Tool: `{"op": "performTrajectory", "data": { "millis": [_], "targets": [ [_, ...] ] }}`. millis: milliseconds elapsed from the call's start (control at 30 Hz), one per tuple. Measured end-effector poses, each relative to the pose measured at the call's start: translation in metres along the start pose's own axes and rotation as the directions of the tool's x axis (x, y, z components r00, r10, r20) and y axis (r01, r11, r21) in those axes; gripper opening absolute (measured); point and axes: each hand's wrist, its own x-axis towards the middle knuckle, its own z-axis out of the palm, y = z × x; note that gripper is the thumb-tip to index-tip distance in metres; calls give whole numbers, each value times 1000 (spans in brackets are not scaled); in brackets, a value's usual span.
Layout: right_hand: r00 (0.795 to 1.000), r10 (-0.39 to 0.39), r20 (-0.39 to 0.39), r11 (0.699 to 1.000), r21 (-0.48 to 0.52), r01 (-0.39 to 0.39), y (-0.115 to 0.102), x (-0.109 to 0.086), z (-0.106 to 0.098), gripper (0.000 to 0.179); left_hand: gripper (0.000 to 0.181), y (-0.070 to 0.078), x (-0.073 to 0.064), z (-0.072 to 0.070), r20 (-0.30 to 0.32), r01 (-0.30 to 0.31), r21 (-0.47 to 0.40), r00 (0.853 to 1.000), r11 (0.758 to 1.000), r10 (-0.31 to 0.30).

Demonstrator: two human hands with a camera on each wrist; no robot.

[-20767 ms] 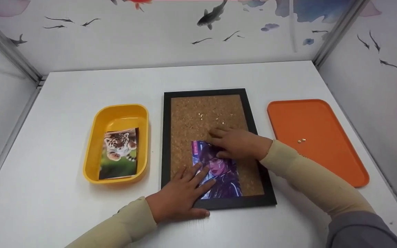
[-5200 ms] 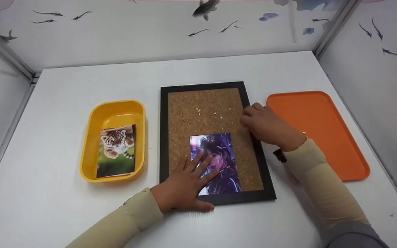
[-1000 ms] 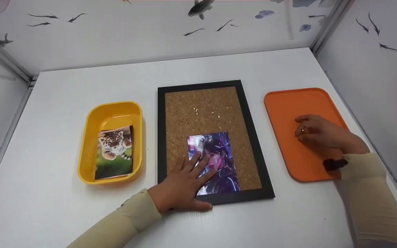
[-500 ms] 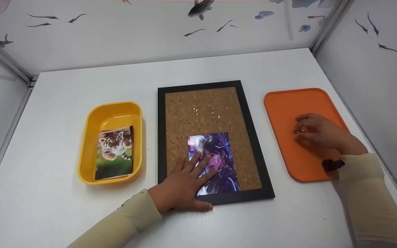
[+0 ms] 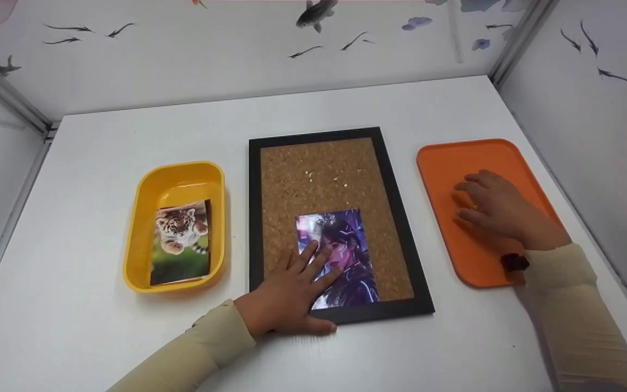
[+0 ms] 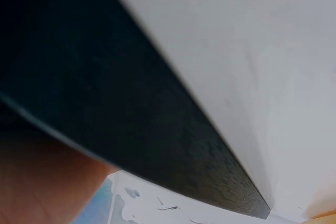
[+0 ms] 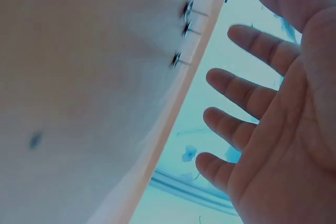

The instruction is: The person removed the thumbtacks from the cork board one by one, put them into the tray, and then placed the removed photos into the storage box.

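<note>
My left hand (image 5: 289, 296) rests flat with spread fingers on a glossy purple picture card (image 5: 354, 286) of a figure. The card lies on the lower part of a black-framed cork board (image 5: 319, 158), and my thumb reaches past the frame's near edge. My right hand (image 5: 501, 209) hovers palm down over the orange tray (image 5: 449, 163), fingers apart and holding nothing. Several thumbtacks (image 7: 188, 10) lie pin-up on the tray in the right wrist view, just off the fingertips (image 7: 239, 32). A dark frame edge (image 6: 157, 129) fills much of the left wrist view.
Left of the board stands a yellow tub (image 5: 131, 239) with a stack of photos (image 5: 180, 247), a tiger cub on top. Small gold tacks (image 5: 309, 175) dot the upper cork. White panels with painted fish (image 5: 316, 13) enclose the table's back and sides.
My right hand went from the picture to the board's right edge, then over the tray. In the last half second it shifted slightly left and its fingers spread. My left hand stays on the card.
</note>
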Motion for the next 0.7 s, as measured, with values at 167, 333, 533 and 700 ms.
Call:
{"op": "performTrajectory", "data": {
  "millis": [167, 333, 533, 700],
  "targets": [
    [999, -24, -23, 998, -54, 23, -8, 2, 4, 55, 101, 0, 0, 0, -5, -5, 14, 1000, 1000, 5],
    [997, -51, -57, 995, -91, 46, -17, 1, 5, 61, 100, 1, 0, 0, 3, -4, 25, 1000, 1000, 4],
    [994, -81, -79, 990, -120, 71, -32, 2, 3, 65, 101, 1, 0, -1, 5, -8, 20, 1000, 1000, 8],
    [982, -142, -126, 981, -150, 123, -43, 7, 2, 65, 100, 1, -1, -2, 8, -7, 5, 1000, 1000, 7]
  ]
}}
